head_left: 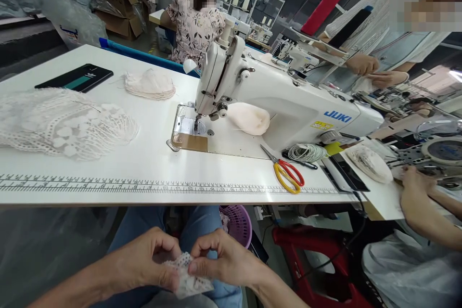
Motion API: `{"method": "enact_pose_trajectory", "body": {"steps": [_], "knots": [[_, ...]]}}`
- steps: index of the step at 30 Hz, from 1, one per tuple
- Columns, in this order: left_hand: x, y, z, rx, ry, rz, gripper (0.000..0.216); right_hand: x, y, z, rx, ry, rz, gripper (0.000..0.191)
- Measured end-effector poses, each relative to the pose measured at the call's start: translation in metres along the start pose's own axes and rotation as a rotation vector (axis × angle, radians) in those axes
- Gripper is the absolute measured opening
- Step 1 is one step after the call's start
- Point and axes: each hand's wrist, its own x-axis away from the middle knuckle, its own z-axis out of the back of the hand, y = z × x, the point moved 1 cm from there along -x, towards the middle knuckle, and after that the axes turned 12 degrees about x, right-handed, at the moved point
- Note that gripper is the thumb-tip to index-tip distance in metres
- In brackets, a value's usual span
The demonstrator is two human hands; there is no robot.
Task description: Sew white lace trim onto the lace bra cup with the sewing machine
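Observation:
A small piece of white lace fabric (193, 285) is pinched between my two hands, low over my lap and in front of the table's edge. My left hand (153, 257) grips its left side with thumb and fingers. On the upper right part, my right hand (220, 260) closes thumb against forefinger. Above them on the table stands a white sewing machine (281, 91), its needle area (197, 125) bare of cloth. To the left lie a heap of white lace pieces (72, 125) and a small stack of pale fabric cups (149, 84).
Scissors (287, 173) with red and yellow handles lie near a coil of cord (306, 152). A phone (75, 78) rests at the back left. Below the table are a purple basket (240, 226) and a red stool (314, 260). Co-workers sit at the back and right.

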Motion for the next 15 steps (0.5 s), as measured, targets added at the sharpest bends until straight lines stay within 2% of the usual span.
{"method": "enact_pose_trajectory", "body": {"steps": [4, 6, 15], "knots": [[0.006, -0.004, 0.008, -0.124, 0.135, 0.019, 0.042, -0.003, -0.009, 0.003, 0.049, 0.021, 0.018, 0.043], [0.009, -0.002, 0.012, -0.145, 0.152, -0.014, 0.040, -0.005, -0.014, 0.005, 0.060, 0.022, 0.024, 0.042], [0.019, 0.024, 0.020, -0.022, -0.028, -0.048, 0.027, -0.008, -0.018, 0.013, 0.097, 0.029, 0.078, 0.036]]}}
